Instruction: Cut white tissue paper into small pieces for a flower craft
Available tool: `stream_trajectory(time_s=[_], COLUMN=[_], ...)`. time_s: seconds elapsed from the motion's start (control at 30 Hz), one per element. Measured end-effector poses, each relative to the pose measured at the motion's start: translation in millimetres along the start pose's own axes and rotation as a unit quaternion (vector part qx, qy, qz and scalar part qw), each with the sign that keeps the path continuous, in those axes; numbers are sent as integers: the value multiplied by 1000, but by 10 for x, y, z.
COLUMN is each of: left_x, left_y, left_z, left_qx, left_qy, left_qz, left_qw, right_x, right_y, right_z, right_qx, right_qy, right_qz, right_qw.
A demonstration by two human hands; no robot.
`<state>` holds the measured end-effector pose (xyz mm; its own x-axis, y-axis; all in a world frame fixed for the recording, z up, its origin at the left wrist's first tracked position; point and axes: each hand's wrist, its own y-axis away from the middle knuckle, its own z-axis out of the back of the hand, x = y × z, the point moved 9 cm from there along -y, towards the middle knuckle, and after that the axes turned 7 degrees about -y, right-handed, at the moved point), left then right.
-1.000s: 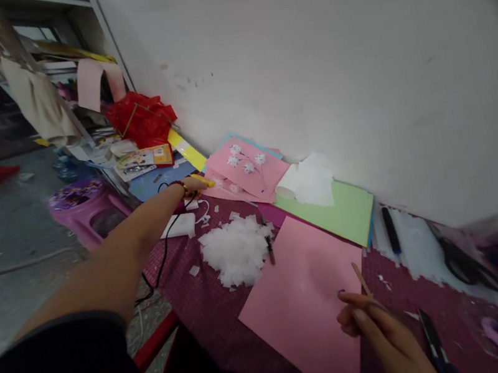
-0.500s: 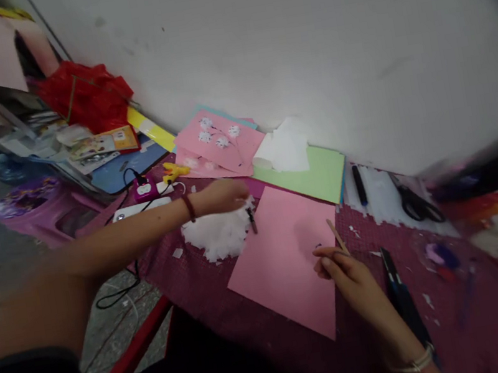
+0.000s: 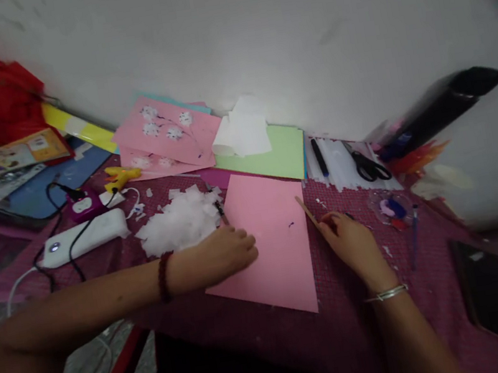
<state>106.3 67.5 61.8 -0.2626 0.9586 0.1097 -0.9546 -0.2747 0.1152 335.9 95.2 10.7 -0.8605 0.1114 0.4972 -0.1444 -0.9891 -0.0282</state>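
Observation:
A pink sheet of paper (image 3: 274, 258) lies before me, with a small dark mark on its right half. My left hand (image 3: 217, 256) is palm down over the sheet's left edge, its fingers curled; anything under them is hidden. Just above it, a dark slim tool (image 3: 220, 209) lies between the sheet and a pile of white paper pieces (image 3: 179, 223). At the sheet's right edge, the fingers of my right hand (image 3: 353, 245) are closed at the lower end of a thin wooden stick (image 3: 307, 210).
Pink sheets with white blossoms (image 3: 173, 123) and a green sheet (image 3: 283, 149) lie by the wall. Black scissors (image 3: 369, 167) and a black marker (image 3: 318, 156) are at right. A yellow glue gun (image 3: 119, 177), a purple socket (image 3: 85, 203) and a white power bank (image 3: 87, 237) are at left.
My left hand has drawn back from the white pile to the pink sheet's left edge. My right hand has moved off the sheet to the wooden stick. The view has turned right.

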Motion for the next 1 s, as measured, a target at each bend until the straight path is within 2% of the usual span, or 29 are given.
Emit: stream_trajectory(time_s=[0.1, 0.17, 0.3, 0.4, 0.47, 0.53, 0.57, 0.63, 0.7, 0.77, 0.8, 0.87, 0.93, 1.0], left_x=[456, 663, 803, 889, 1051, 1311, 1462, 1723, 1845, 1807, 1738, 1519, 1232, 1004], left_y=[-89, -141, -221, -277, -309, -320, -308, -258, -266, -440, -601, -1055, -1623, -2164], left_z=[-202, -294, -403, -368, -266, -72, 70, 371, 630, 816, 880, 938, 862, 658], left_qx=[33, 38, 35, 18, 5, -30, -70, -171, -267, -331, -349, -357, -315, -237], left_qy=[-63, -78, -87, -75, -55, -17, 13, 77, 128, 149, 147, 117, 58, -10], left_qz=[71, 88, 78, 63, 85, 152, 200, 293, 344, 340, 321, 249, 147, 63], left_qw=[995, 992, 993, 995, 995, 988, 977, 938, 891, 867, 868, 893, 936, 969], right_x=[-66, -66, -47, -37, -47, -74, -95, -148, -211, -277, -309, -362, -397, -423], right_y=[-57, -65, -59, -62, -65, -62, -57, -37, -5, 40, 66, 116, 144, 140], right_z=[-89, -123, -115, -97, -92, -71, -46, 52, 213, 424, 536, 730, 847, 877], right_qx=[8, 7, -7, -23, -36, -55, -66, -93, -121, -154, -171, -206, -230, -240], right_qy=[30, 44, 51, 32, 7, -31, -56, -119, -200, -290, -334, -408, -463, -505], right_qz=[-13, -22, -43, -58, -70, -80, -84, -86, -82, -74, -69, -58, -47, -40], right_qw=[999, 999, 998, 998, 997, 995, 993, 985, 969, 942, 924, 888, 855, 828])
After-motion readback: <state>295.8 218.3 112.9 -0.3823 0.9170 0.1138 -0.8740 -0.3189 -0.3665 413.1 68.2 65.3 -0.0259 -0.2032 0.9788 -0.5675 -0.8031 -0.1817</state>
